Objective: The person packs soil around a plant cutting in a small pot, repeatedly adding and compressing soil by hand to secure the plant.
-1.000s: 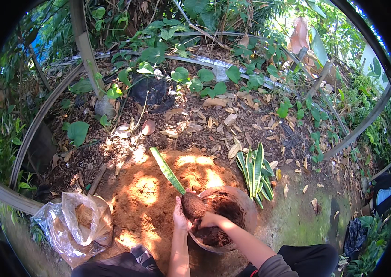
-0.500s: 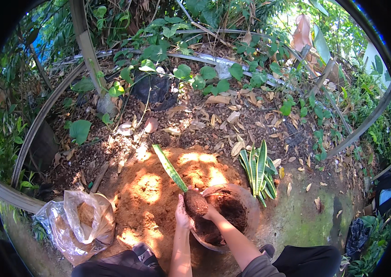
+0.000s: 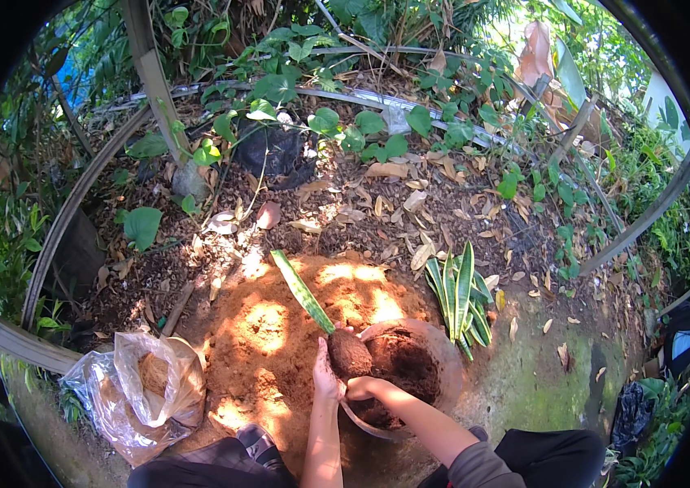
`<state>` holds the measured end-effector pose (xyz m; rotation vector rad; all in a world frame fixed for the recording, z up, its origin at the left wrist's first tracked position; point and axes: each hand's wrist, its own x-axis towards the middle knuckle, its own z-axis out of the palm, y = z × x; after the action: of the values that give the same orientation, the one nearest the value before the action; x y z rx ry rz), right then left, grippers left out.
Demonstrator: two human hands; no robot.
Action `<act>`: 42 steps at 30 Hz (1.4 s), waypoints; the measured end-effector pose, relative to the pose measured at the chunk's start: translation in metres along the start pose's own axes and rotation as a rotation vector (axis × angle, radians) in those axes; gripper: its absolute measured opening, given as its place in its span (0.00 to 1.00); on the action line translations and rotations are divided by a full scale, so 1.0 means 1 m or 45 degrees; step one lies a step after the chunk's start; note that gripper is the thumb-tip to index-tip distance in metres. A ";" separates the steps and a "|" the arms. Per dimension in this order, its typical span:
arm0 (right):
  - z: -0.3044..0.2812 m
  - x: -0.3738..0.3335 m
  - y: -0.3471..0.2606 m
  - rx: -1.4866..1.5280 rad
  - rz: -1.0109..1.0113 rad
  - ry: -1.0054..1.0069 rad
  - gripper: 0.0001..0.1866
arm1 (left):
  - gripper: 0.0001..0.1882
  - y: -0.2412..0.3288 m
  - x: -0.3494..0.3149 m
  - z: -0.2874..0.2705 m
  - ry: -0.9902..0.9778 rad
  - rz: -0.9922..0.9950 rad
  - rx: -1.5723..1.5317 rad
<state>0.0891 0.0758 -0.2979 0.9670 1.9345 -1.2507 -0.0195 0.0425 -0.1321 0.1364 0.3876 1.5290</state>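
A long variegated snake plant leaf [image 3: 302, 291] sticks out up and left from a rounded ball of damp brown soil [image 3: 350, 355]. My left hand [image 3: 326, 376] cups the soil ball along its left side. My right hand [image 3: 364, 389] is closed against the underside of the ball, its fingertips partly hidden. Just to the right and below sits a round bowl [image 3: 447, 368] with dark loose soil in it; the ball overlaps its left side. Beyond the bowl, a bunch of snake plant leaves [image 3: 460, 297] lies on the ground.
A wide heap of orange-brown soil [image 3: 255, 342] spreads in front of me. At left stands a clear plastic bag [image 3: 129, 390] of brown material. Dry leaves, vines and curved wooden strips [image 3: 76, 207] ring the area. A black plastic bag [image 3: 631, 415] lies at far right.
My right hand has slid from the right side of the soil ball down to its underside. The left hand, ball and leaf have barely moved.
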 end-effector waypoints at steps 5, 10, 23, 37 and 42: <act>-0.004 -0.101 -0.042 -0.357 -0.169 0.264 0.24 | 0.26 0.000 0.000 0.001 -0.004 -0.002 -0.026; -0.026 -0.143 -0.042 -0.350 -0.153 0.559 0.20 | 0.26 0.000 0.001 -0.001 0.079 0.001 0.027; -0.014 -0.161 -0.019 -0.498 0.109 0.681 0.21 | 0.18 -0.004 0.001 -0.001 0.174 0.223 0.600; -0.001 -0.164 -0.028 -0.364 0.114 0.576 0.25 | 0.21 -0.001 -0.006 0.018 0.169 0.160 0.470; -0.009 -0.172 -0.026 -0.312 0.078 0.583 0.23 | 0.21 0.000 -0.009 0.023 0.241 0.153 0.459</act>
<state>0.1577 0.0356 -0.1432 1.2484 2.3164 -0.7756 -0.0123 0.0368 -0.1091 0.3027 0.8177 1.5833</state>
